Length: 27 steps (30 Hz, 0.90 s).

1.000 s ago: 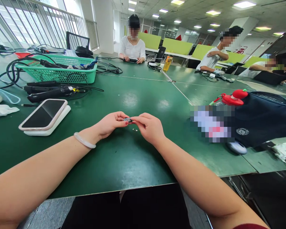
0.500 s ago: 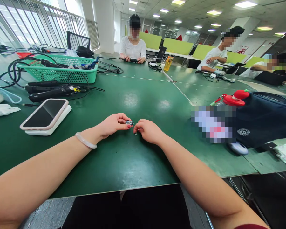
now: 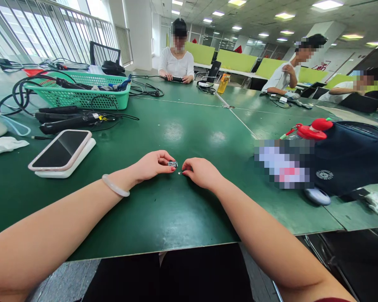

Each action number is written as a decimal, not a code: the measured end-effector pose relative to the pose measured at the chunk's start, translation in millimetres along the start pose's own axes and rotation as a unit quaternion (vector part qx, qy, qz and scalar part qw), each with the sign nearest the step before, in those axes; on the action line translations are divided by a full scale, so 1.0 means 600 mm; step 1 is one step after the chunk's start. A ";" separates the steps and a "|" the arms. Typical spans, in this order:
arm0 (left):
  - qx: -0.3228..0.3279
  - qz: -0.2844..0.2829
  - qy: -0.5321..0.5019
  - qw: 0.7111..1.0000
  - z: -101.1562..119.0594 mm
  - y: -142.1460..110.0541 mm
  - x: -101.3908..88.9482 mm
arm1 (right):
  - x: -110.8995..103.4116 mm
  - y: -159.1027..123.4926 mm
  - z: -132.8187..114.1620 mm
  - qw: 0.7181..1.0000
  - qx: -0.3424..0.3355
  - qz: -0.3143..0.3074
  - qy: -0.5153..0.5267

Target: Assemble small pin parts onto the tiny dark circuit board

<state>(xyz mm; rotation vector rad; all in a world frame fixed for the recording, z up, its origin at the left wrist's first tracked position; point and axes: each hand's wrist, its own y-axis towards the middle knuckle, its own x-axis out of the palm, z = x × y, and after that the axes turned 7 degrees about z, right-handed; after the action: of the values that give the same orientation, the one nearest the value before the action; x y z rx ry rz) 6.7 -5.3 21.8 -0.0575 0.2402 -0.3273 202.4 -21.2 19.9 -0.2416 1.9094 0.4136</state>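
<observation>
Though tiny, patterned rectangle (image 3: pixel 172 164) in pinched left hand (image 3: pixel 153 163), white strip (image 3: pixel 180 173) at right hand (image 3: pixel 203 173), grip unclear.

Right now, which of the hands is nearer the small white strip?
Right: the right hand has the strip at its fingertips; the left hand is apart from it, holding a patterned piece.

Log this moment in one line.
left hand: holding small patterned piece | right hand: at small white piece, grip unclear | phone: left of hands | green basket: beyond phone
</observation>
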 end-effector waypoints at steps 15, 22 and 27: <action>0.026 -0.009 0.063 0.998 -0.006 0.000 0.004 | -0.010 0.001 -0.002 0.992 0.047 0.113 0.038; 0.022 -0.007 0.056 0.998 -0.002 -0.001 0.008 | -0.002 -0.006 -0.034 0.988 -0.014 0.124 0.086; 0.016 -0.004 0.048 0.999 0.000 -0.002 0.008 | 0.002 -0.006 -0.036 0.990 -0.019 0.117 0.077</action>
<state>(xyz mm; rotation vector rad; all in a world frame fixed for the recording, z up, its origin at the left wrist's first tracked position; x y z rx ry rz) 10.6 -8.0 20.8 -0.0114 0.3302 -0.3422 184.7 -32.8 25.5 -0.0749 2.0908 0.6026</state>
